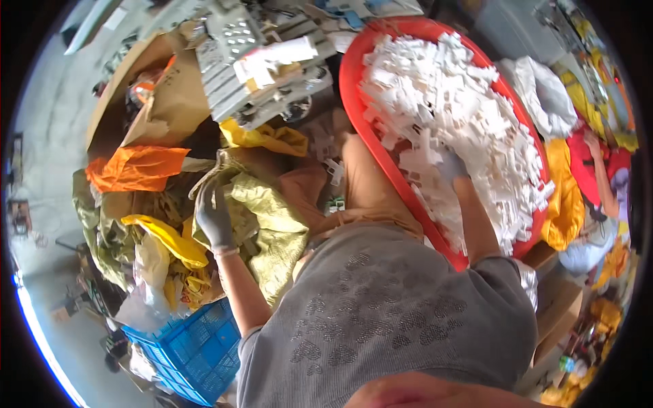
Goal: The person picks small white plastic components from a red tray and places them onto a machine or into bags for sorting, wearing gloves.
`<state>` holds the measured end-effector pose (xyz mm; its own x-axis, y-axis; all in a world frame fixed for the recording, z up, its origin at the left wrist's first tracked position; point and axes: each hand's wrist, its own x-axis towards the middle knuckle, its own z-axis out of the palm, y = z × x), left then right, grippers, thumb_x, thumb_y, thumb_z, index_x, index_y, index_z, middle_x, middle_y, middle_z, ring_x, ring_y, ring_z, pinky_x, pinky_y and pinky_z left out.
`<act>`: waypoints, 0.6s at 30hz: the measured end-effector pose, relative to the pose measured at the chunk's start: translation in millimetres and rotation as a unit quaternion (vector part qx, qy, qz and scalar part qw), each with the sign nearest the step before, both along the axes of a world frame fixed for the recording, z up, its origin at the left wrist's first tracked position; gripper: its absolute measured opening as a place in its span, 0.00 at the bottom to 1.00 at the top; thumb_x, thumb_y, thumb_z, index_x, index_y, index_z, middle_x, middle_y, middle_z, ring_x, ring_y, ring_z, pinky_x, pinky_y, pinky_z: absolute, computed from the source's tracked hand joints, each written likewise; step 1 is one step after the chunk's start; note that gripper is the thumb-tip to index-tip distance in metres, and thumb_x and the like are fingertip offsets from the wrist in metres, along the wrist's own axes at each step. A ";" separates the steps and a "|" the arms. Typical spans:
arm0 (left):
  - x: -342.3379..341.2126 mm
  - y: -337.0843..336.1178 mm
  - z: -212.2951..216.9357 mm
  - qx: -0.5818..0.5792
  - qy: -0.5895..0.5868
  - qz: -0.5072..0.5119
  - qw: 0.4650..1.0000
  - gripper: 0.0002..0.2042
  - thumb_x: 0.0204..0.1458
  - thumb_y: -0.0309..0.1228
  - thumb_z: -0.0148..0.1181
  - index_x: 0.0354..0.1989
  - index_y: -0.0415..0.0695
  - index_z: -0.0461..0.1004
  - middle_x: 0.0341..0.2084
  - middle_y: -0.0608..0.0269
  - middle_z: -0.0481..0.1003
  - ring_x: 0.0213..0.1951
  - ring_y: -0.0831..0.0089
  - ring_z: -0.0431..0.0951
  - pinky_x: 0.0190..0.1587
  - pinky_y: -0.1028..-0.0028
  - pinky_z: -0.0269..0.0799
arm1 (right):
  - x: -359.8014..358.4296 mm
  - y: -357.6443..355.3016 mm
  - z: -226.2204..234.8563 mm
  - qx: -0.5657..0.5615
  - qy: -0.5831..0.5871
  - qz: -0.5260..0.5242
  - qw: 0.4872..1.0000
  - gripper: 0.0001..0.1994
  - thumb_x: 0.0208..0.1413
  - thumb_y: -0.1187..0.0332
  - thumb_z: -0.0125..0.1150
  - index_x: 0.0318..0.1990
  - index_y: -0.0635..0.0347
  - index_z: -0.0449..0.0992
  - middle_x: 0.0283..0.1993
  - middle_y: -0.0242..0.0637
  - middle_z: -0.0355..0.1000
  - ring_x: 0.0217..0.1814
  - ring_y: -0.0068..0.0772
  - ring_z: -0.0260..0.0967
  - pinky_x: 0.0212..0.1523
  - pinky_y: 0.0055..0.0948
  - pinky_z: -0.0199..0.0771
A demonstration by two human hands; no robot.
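My left hand (215, 222), in a grey glove, grips the edge of an olive-green woven sack (272, 216), whose mouth sags open beside my lap. My right hand (451, 166), also gloved, is over a heap of white plastic pieces (452, 88) in a long red tub (352, 75). Its fingers close on a flat white plastic piece (420, 159) at the near left part of the heap; the fingertips are partly hidden among the pieces.
A grey machine (228, 95) stands ahead, with a cardboard box (180, 112) to its left. Orange cloth (139, 168) and a yellow bag (170, 241) lie left of the sack. A blue crate (194, 350) is at lower left. At far right sits another person in red (595, 163).
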<state>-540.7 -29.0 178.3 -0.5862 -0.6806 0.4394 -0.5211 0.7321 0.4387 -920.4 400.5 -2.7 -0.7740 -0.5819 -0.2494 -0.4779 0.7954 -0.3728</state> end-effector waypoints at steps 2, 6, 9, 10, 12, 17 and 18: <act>-33.3 1.5 36.3 -0.038 0.038 -0.038 0.998 0.11 0.54 0.29 0.54 0.43 0.39 0.75 0.43 0.53 0.76 0.46 0.59 0.75 0.49 0.69 0.69 | 13.0 -9.8 44.8 0.019 -0.016 -0.050 0.998 0.27 0.44 0.71 0.61 0.56 0.49 0.66 0.55 0.47 0.64 0.56 0.50 0.63 0.54 0.39 0.67; -92.2 -13.3 79.7 -0.077 0.071 -0.094 0.990 0.12 0.52 0.30 0.57 0.43 0.40 0.75 0.43 0.52 0.75 0.46 0.58 0.75 0.48 0.67 0.70 | 4.5 -8.4 37.2 -0.231 0.110 -0.014 0.967 0.23 0.50 0.73 0.57 0.57 0.55 0.65 0.50 0.41 0.67 0.45 0.38 0.70 0.43 0.32 0.72; -129.1 -27.0 94.8 -0.083 0.054 -0.154 0.983 0.14 0.50 0.30 0.59 0.46 0.42 0.73 0.44 0.53 0.74 0.46 0.56 0.74 0.49 0.66 0.69 | 13.6 -28.7 70.4 -0.399 -0.183 -0.144 0.887 0.21 0.55 0.72 0.54 0.58 0.58 0.64 0.45 0.33 0.69 0.40 0.24 0.68 0.36 0.24 0.70; -141.4 -28.3 100.0 -0.078 0.048 -0.174 0.980 0.16 0.48 0.30 0.60 0.47 0.44 0.72 0.44 0.54 0.74 0.47 0.55 0.73 0.50 0.66 0.68 | 17.1 -35.5 83.9 -0.400 -0.180 -0.143 0.887 0.21 0.55 0.72 0.54 0.58 0.58 0.64 0.45 0.33 0.69 0.40 0.24 0.68 0.36 0.24 0.70; -163.9 -39.0 101.4 -0.071 0.046 -0.226 0.970 0.18 0.46 0.30 0.61 0.49 0.45 0.72 0.44 0.53 0.74 0.46 0.55 0.74 0.48 0.66 0.70 | 23.6 -46.8 106.2 -0.474 -0.284 -0.173 0.815 0.20 0.59 0.72 0.51 0.60 0.57 0.63 0.41 0.27 0.68 0.37 0.16 0.64 0.35 0.19 0.65; -190.6 -49.9 112.4 0.038 -0.010 -0.240 0.970 0.16 0.44 0.30 0.62 0.44 0.46 0.75 0.34 0.54 0.78 0.37 0.60 0.79 0.41 0.68 0.72 | 25.5 -68.8 135.4 -0.529 -0.361 -0.163 0.751 0.21 0.60 0.71 0.49 0.61 0.57 0.61 0.44 0.26 0.68 0.39 0.17 0.63 0.37 0.18 0.63; -190.6 -53.1 112.5 0.075 -0.005 -0.253 0.965 0.16 0.45 0.30 0.62 0.44 0.46 0.75 0.33 0.54 0.78 0.36 0.63 0.79 0.40 0.69 0.73 | 25.2 -75.9 141.0 -0.566 -0.390 -0.151 0.710 0.22 0.59 0.71 0.50 0.61 0.59 0.61 0.42 0.27 0.68 0.38 0.17 0.63 0.36 0.18 0.64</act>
<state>-731.3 -82.1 290.8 -0.8637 -0.3619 0.3509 -0.1189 0.8227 0.5559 -895.2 324.6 138.3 -0.7892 -0.5883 -0.1762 0.3550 -0.2029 -0.9126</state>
